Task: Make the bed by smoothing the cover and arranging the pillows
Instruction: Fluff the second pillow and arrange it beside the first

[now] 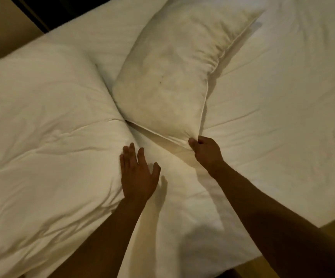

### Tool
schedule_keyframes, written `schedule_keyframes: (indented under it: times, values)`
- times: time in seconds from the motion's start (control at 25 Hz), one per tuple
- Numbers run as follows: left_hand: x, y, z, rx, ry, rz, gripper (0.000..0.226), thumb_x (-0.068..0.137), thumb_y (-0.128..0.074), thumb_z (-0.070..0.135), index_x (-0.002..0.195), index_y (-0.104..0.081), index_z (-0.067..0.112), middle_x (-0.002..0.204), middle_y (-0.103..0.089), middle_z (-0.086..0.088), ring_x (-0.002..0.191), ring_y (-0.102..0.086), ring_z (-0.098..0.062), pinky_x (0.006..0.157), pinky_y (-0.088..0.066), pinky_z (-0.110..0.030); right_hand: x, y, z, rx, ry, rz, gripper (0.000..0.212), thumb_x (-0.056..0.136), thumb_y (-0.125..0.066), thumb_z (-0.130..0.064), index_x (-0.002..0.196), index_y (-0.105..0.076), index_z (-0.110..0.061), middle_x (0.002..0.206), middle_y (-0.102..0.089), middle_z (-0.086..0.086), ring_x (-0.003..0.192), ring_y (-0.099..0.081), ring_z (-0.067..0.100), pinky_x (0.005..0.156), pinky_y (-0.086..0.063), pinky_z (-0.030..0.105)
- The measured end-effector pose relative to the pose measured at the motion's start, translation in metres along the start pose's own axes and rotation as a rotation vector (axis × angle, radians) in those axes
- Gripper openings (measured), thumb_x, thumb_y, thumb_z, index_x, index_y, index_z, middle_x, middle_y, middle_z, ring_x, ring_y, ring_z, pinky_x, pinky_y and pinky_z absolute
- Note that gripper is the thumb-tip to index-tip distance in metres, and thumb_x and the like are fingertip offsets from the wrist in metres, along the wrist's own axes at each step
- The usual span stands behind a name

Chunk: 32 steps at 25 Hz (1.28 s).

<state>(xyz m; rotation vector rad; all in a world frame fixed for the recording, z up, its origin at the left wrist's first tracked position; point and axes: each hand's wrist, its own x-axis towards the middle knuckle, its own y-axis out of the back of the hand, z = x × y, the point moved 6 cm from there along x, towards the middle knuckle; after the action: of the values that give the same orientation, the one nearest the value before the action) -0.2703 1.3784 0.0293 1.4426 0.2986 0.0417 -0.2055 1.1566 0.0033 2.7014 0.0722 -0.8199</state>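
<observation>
- The bed holds two white pillows on a white cover that spreads across the right side with shallow creases.
- The large pillow lies flat at the left; the smaller pillow lies at an angle in the middle, its near left edge touching the large one.
- A dark strip and a tan surface show past the bed's far left corner; what they are is hard to tell in the dim light.
- The left hand lies with fingers straight and slightly spread at the large pillow's right edge.
- The right hand has its fingers curled, pinching the smaller pillow's near corner.
- The smaller pillow looks yellowed, with small dark specks and a piped seam.
</observation>
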Motion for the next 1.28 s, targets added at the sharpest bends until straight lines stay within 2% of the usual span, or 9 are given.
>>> schedule_keyframes:
  times: [0.12, 0.36, 0.6, 0.72, 0.8, 0.88, 1.12, 1.2, 1.28]
  values:
    - [0.011, -0.002, 0.042, -0.196, 0.125, -0.009, 0.076, 0.091, -0.041, 0.054, 0.146, -0.039, 0.001, 0.152, -0.036, -0.028, 0.143, -0.031, -0.041, 0.119, -0.024, -0.053, -0.039, 0.121, 0.075, -0.034, -0.077, 0.036, 0.037, 0.096, -0.061, -0.034, 0.076, -0.061, -0.003, 0.056, -0.049, -0.005, 0.058, -0.047, 0.016, 0.062, -0.037, 0.031]
    - [0.028, -0.033, 0.122, -0.498, 0.269, -0.233, 0.091, 0.092, -0.041, 0.069, 0.158, -0.014, 0.013, 0.163, -0.016, -0.022, 0.151, -0.012, -0.038, 0.123, -0.013, -0.051, -0.121, 0.28, 0.215, -0.345, -0.443, -0.189, 0.035, 0.096, -0.061, -0.037, 0.076, -0.065, -0.009, 0.059, -0.055, -0.002, 0.053, -0.051, 0.011, 0.061, -0.044, 0.03]
    - [0.056, -0.035, 0.154, -0.844, 0.557, -0.332, 0.095, 0.078, -0.057, 0.079, 0.141, -0.047, 0.008, 0.14, -0.054, -0.019, 0.125, -0.054, -0.037, 0.108, -0.042, -0.046, -0.064, 0.287, 0.207, -0.197, -0.42, 0.056, 0.011, 0.093, -0.06, -0.023, 0.091, -0.069, -0.015, 0.093, -0.067, 0.004, 0.096, -0.063, 0.032, 0.08, -0.048, 0.038]
    - [0.052, -0.028, 0.161, -0.889, 0.449, -0.382, 0.06, 0.081, -0.066, 0.068, 0.107, -0.066, 0.015, 0.103, -0.071, -0.011, 0.095, -0.067, -0.029, 0.09, -0.054, -0.039, -0.016, 0.283, 0.162, 0.292, -0.448, 0.224, 0.04, 0.098, -0.05, -0.043, 0.122, -0.063, -0.014, 0.129, -0.062, 0.014, 0.117, -0.057, 0.035, 0.102, -0.042, 0.044]
    - [0.029, -0.025, 0.167, -0.942, 0.433, -0.419, 0.045, 0.086, -0.065, 0.06, 0.101, -0.065, 0.018, 0.088, -0.069, -0.003, 0.084, -0.067, -0.021, 0.08, -0.052, -0.033, -0.006, 0.268, 0.133, 0.106, -0.382, 0.258, 0.066, 0.099, -0.036, -0.062, 0.136, -0.052, -0.011, 0.142, -0.053, 0.016, 0.128, -0.051, 0.035, 0.109, -0.037, 0.042]
    - [-0.007, -0.031, 0.156, -0.971, 0.508, -0.499, 0.047, 0.086, -0.065, 0.061, 0.102, -0.065, 0.016, 0.089, -0.069, -0.004, 0.083, -0.067, -0.02, 0.076, -0.05, -0.031, -0.029, 0.25, 0.126, -0.209, -0.36, 0.275, 0.074, 0.097, -0.027, -0.067, 0.133, -0.048, -0.006, 0.134, -0.057, 0.022, 0.122, -0.055, 0.04, 0.101, -0.041, 0.042]
    - [-0.149, -0.061, 0.072, -0.846, 0.633, -0.836, 0.066, 0.073, -0.072, 0.068, 0.113, -0.068, 0.015, 0.094, -0.076, 0.004, 0.092, -0.07, -0.021, 0.091, -0.054, -0.04, -0.179, 0.204, 0.207, -0.17, -0.488, 0.009, 0.062, 0.097, -0.031, -0.065, 0.134, -0.054, -0.02, 0.118, -0.062, 0.005, 0.107, -0.057, 0.025, 0.097, -0.04, 0.036]
    - [-0.147, -0.061, 0.057, -0.906, 0.642, -0.802, 0.067, 0.071, -0.073, 0.067, 0.118, -0.065, 0.021, 0.106, -0.075, 0.003, 0.1, -0.068, -0.021, 0.097, -0.051, -0.043, -0.179, 0.21, 0.218, -0.114, -0.464, 0.008, 0.038, 0.104, -0.037, -0.049, 0.124, -0.058, -0.026, 0.115, -0.061, -0.001, 0.108, -0.058, 0.023, 0.092, -0.041, 0.033]
    - [-0.115, -0.058, 0.053, -1.027, 0.706, -0.648, 0.069, 0.075, -0.063, 0.073, 0.124, -0.063, 0.024, 0.124, -0.068, -0.006, 0.108, -0.064, -0.024, 0.1, -0.049, -0.048, -0.138, 0.223, 0.199, -0.055, -0.419, 0.086, 0.044, 0.1, -0.036, -0.055, 0.118, -0.06, -0.022, 0.121, -0.062, 0.005, 0.118, -0.058, 0.032, 0.094, -0.043, 0.036]
